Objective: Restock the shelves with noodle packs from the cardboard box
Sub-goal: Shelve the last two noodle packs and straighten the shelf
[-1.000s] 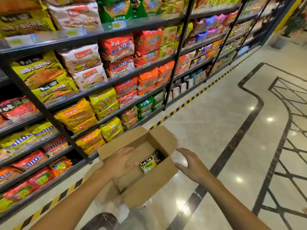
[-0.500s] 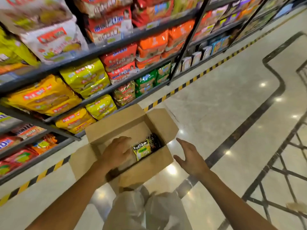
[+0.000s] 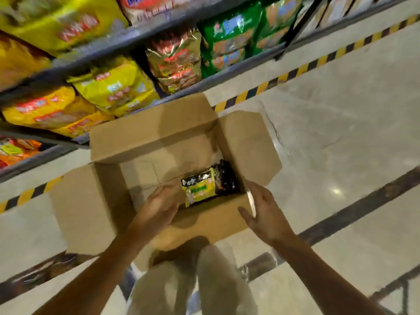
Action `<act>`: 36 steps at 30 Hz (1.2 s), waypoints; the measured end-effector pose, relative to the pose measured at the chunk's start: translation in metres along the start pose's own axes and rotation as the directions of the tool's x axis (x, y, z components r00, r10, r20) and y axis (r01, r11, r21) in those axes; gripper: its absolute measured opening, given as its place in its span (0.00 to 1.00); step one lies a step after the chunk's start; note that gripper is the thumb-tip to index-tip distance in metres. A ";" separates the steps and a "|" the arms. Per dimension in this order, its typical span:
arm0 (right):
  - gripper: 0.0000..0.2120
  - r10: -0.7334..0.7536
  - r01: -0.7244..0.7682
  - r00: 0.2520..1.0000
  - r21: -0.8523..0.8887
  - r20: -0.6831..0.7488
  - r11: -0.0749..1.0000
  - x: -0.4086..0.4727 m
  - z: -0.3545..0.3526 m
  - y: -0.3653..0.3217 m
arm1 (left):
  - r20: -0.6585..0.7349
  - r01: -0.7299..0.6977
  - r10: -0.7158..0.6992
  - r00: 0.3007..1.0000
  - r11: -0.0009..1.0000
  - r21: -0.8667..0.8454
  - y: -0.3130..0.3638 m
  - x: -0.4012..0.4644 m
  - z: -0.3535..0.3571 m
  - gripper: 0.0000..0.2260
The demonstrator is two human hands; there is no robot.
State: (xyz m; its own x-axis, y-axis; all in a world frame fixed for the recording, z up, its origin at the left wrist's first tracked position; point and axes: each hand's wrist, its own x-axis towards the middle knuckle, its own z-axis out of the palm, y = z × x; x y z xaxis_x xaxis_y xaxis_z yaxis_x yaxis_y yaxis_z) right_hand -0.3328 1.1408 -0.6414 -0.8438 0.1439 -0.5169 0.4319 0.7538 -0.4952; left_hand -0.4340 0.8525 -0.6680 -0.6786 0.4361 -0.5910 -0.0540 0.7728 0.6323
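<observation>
An open cardboard box [image 3: 127, 201] stands on the floor in front of the shelves, its flaps spread outward. At its bottom right lies a black and yellow-green noodle pack [image 3: 205, 186]. My left hand [image 3: 156, 208] reaches over the near wall into the box, fingers extended, just left of the pack and holding nothing. My right hand [image 3: 264, 212] hovers with straight fingers at the box's near right corner, close to the cardboard; whether it touches is unclear.
Dark metal shelves [image 3: 127, 39] at top left carry yellow packs [image 3: 113, 87], gold packs [image 3: 177, 62] and green packs [image 3: 231, 35]. A yellow-black hazard stripe [image 3: 295, 71] runs along the shelf base. Polished marble floor [image 3: 341, 133] spreads to the right. My light trousers [image 3: 193, 285] are below.
The camera has tilted down and moved closer to the box. My left hand has slid toward the near wall beside the pack. My right hand has come in to the box's near right corner.
</observation>
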 end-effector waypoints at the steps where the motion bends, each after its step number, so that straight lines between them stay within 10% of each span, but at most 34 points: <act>1: 0.31 -0.024 0.024 1.000 -0.009 0.018 1.000 0.016 0.012 0.017 | -0.004 0.027 -0.027 1.000 1.000 -0.015 -0.017 0.014 0.018 0.19; 15: 0.32 -0.039 0.043 0.992 -0.034 0.122 0.998 0.149 0.168 0.124 | 0.013 0.287 -0.288 0.958 0.949 -0.127 -0.150 0.168 0.160 0.27; 26: 0.35 0.010 -0.012 0.989 0.013 0.150 1.000 0.182 0.201 0.157 | 0.032 0.612 -0.640 0.767 0.717 -0.335 -0.194 0.238 0.221 0.43; 36: 0.35 0.139 -0.140 0.969 -0.007 0.204 0.990 0.176 0.210 0.158 | -0.018 0.542 -0.616 0.787 0.706 -0.457 -0.173 0.227 0.222 0.10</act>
State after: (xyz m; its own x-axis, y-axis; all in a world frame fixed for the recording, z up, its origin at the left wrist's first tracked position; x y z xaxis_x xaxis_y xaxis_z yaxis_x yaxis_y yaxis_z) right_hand -0.3464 1.1512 -0.9572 -0.6927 0.1135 -0.7122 0.5439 0.7308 -0.4125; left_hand -0.4165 0.9198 -1.0231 -0.5141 -0.1410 -0.8461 -0.7404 0.5710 0.3547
